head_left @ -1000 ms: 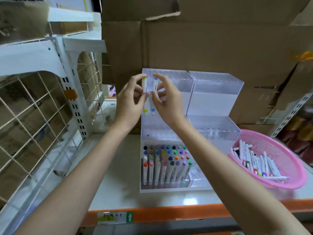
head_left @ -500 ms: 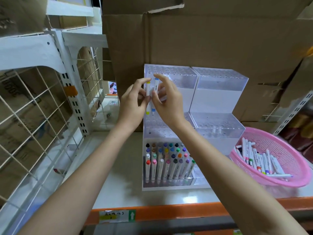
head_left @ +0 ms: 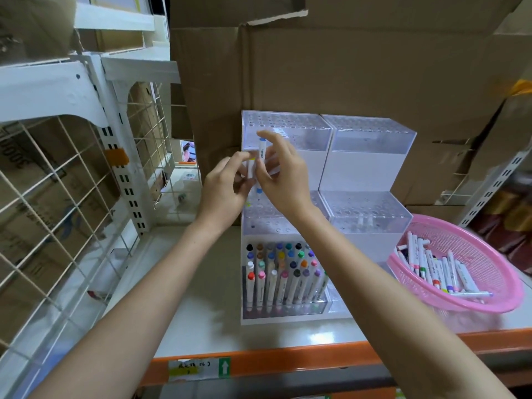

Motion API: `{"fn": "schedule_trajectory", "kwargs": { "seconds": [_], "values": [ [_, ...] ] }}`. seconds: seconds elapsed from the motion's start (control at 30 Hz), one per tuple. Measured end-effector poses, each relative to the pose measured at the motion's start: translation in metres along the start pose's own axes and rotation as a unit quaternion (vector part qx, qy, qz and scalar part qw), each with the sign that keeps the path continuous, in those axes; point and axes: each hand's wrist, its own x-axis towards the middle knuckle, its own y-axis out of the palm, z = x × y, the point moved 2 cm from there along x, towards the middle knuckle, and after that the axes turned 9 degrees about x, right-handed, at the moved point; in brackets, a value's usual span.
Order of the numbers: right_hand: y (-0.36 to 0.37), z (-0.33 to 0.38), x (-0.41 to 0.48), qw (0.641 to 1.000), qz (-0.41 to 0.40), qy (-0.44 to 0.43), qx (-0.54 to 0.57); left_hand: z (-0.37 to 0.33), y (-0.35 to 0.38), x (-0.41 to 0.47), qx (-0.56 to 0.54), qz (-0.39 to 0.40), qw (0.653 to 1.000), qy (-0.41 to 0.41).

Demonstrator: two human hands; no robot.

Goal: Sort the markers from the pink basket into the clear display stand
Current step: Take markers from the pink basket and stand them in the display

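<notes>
Both hands are raised in front of the left half of the clear display stand (head_left: 371, 156), which sits on a pale shelf (head_left: 201, 312) with an orange front edge (head_left: 288, 359). The right hand (head_left: 285, 180) pinches a blue-capped marker (head_left: 262, 152) between thumb and fingertips. The marker stands nearly upright, with its lower tip hanging above the holes of the stand's middle step. The left hand (head_left: 227, 185) holds a yellow-capped marker (head_left: 251, 171) in its curled fingertips, just beside the blue one and partly hidden by the fingers. Whether the two markers touch cannot be told.

The stand rises in three steps. Its lowest step on the left is packed with upright markers (head_left: 282, 272), their colored caps in rows. The upper steps show mostly bare holes.

The pink basket (head_left: 512, 286) sits at the right on the same shelf, just beside the stand. A loose pile of white markers (head_left: 431, 266) lies in it.

Large cardboard boxes (head_left: 345, 67) stand behind the stand. A white wire rack (head_left: 57, 182) fills the left side.
</notes>
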Motion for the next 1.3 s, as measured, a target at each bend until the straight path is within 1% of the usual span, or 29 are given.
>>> {"fn": "schedule_trajectory", "kwargs": {
  "seconds": [0.23,0.43,0.63,0.8,0.93,1.13,1.3],
  "values": [
    [0.001,-0.001,0.0,1.0,0.003,0.013,-0.001,-0.003,0.001,0.001,0.005,-0.002,1.0,-0.029],
    [0.0,-0.001,0.0,1.0,0.01,0.016,-0.006,-0.004,-0.003,0.0,0.026,0.017,0.999,-0.028],
    [-0.001,0.0,-0.002,1.0,0.012,0.024,0.001,-0.004,-0.002,0.003,0.031,0.033,0.998,-0.052],
    [-0.003,0.001,-0.002,0.999,0.009,0.038,0.005,-0.005,-0.003,-0.001,0.029,0.028,0.997,-0.058],
    [-0.006,0.002,-0.003,0.999,0.017,0.044,0.008,-0.007,-0.003,-0.001,0.047,0.037,0.997,-0.042],
    [-0.01,0.004,-0.001,0.996,0.061,0.062,0.006,-0.006,-0.01,0.002,0.079,0.041,0.996,-0.004],
    [-0.01,0.009,0.001,0.994,0.089,0.053,-0.02,-0.006,-0.014,0.001,0.136,0.058,0.988,0.041]
  ]
}}
